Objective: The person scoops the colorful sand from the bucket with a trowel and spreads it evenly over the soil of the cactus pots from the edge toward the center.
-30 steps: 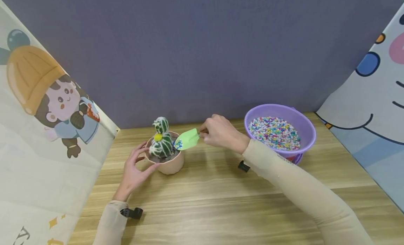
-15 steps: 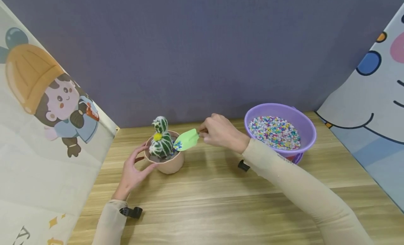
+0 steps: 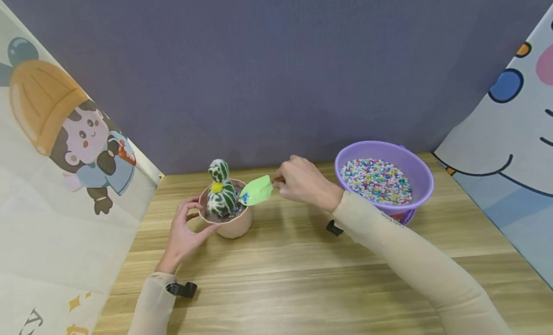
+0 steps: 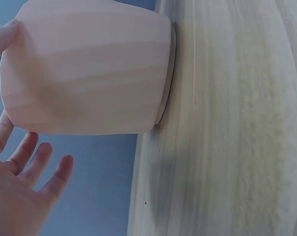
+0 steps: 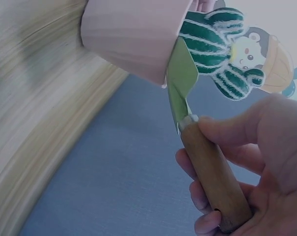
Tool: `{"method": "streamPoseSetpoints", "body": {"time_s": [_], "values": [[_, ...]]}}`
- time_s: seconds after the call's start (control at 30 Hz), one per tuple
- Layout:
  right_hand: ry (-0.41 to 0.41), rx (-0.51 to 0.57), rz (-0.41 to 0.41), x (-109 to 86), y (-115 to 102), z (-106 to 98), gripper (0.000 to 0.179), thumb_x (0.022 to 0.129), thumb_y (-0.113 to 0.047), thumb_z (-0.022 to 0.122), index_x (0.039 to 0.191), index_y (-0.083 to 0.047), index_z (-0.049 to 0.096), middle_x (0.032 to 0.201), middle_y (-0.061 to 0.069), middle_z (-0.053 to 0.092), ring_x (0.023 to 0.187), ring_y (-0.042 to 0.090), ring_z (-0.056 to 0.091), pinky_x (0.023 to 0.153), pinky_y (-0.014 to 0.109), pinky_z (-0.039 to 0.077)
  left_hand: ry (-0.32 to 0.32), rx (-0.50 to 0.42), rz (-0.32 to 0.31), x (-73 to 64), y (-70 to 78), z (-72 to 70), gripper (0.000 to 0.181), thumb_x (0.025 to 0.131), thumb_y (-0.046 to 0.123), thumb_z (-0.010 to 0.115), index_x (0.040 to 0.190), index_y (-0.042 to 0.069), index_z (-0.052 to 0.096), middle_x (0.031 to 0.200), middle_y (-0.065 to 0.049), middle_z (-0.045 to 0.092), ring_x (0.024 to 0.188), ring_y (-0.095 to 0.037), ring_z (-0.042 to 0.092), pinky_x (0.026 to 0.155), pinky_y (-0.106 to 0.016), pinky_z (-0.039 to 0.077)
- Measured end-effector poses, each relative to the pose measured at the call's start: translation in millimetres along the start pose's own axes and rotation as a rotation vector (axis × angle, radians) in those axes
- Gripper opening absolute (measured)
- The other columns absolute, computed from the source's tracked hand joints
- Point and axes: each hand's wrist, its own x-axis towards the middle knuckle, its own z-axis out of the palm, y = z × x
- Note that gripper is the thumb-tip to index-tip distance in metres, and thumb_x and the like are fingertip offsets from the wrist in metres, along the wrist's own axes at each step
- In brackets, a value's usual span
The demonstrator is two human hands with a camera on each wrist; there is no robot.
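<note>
A pale pink flowerpot (image 3: 235, 228) stands at the left of the table, holding a green, white-striped cactus (image 3: 222, 202) with a yellow flower. My left hand (image 3: 184, 236) grips its near-left rim between thumb and forefinger; the other fingers stand apart from the wall in the left wrist view. From the other side, my right hand (image 3: 302, 181) holds a garden trowel by its wooden handle (image 5: 214, 177). The light green blade (image 3: 258, 191) tilts down at the pot's right rim, some blue and white beads (image 3: 244, 198) at its tip. Several blue beads lie beside the cactus.
A purple bucket (image 3: 416, 181) with many coloured beads (image 3: 376, 181) stands at the right, behind the right forearm. The wooden table (image 3: 276, 277) meets a grey-blue wall (image 3: 276, 85) at the back. Printed cartoon panels flank both sides.
Beads have slid off the blade, leaving fewer on it and more blue ones in the pot. The cactus has shifted slightly. Both hands stay almost in place.
</note>
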Motion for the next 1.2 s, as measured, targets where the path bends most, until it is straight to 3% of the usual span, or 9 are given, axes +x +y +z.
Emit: {"method": "streamPoseSetpoints", "body": {"time_s": [0.17,0.27,0.53,0.73,1.03,1.2], "values": [[0.007,-0.011,-0.003,-0.4,-1,-1,0.020,0.091,-0.008,0.074,0.104,-0.014,0.087,0.089,0.001,0.083,0.069,0.017,0.056,0.078,0.036,0.051,-0.051,0.001,0.053,0.8,-5.2,-1.1,0.075,0.078,0.003,0.089,0.146,0.001,0.057,0.162,-0.021,0.047,0.144,-0.022,0.047,0.102,-0.009,0.045],[0.010,-0.016,-0.005,-1.4,-1,0,0.020,0.090,-0.007,0.073,0.103,-0.014,0.087,0.087,0.001,0.083,0.068,0.017,0.056,0.077,0.036,0.052,-0.068,-0.003,0.071,-0.4,-7.2,-1.0,0.079,0.080,0.001,0.087,0.151,0.001,0.054,0.165,-0.021,0.046,0.143,-0.030,0.050,0.102,-0.009,0.046],[0.029,-0.055,-0.019,-1.9,-3,-1,0.018,0.091,-0.008,0.076,0.103,-0.015,0.087,0.092,0.001,0.084,0.075,0.019,0.063,0.087,0.041,0.056,-0.020,0.019,0.025,0.8,-3.0,0.7,0.069,0.075,0.007,0.094,0.136,0.004,0.063,0.160,-0.014,0.053,0.138,-0.005,0.048,0.101,-0.021,0.050],[0.022,-0.049,-0.026,-0.5,-4,-2,0.017,0.091,-0.008,0.077,0.103,-0.013,0.087,0.094,0.002,0.084,0.073,0.017,0.063,0.089,0.040,0.055,0.011,0.021,0.012,0.7,-2.1,2.3,0.062,0.070,0.007,0.096,0.122,-0.001,0.063,0.154,-0.016,0.055,0.135,-0.006,0.047,0.099,-0.022,0.049],[0.013,-0.038,-0.047,-2.3,-3,-2,0.016,0.091,-0.009,0.078,0.102,-0.014,0.087,0.093,0.002,0.084,0.070,0.016,0.062,0.086,0.040,0.057,-0.017,-0.076,0.080,-3.2,-9.7,0.0,0.069,0.077,-0.004,0.086,0.141,-0.002,0.061,0.162,-0.021,0.049,0.139,0.006,0.045,0.102,-0.010,0.048],[0.016,-0.049,-0.060,-3.2,-3,-4,0.016,0.091,-0.009,0.078,0.103,-0.014,0.087,0.093,0.002,0.084,0.073,0.016,0.064,0.090,0.042,0.056,0.016,-0.045,0.072,-2.4,-9.7,0.2,0.061,0.074,-0.001,0.091,0.130,0.000,0.067,0.158,-0.018,0.054,0.136,0.006,0.048,0.099,-0.010,0.049]]}}
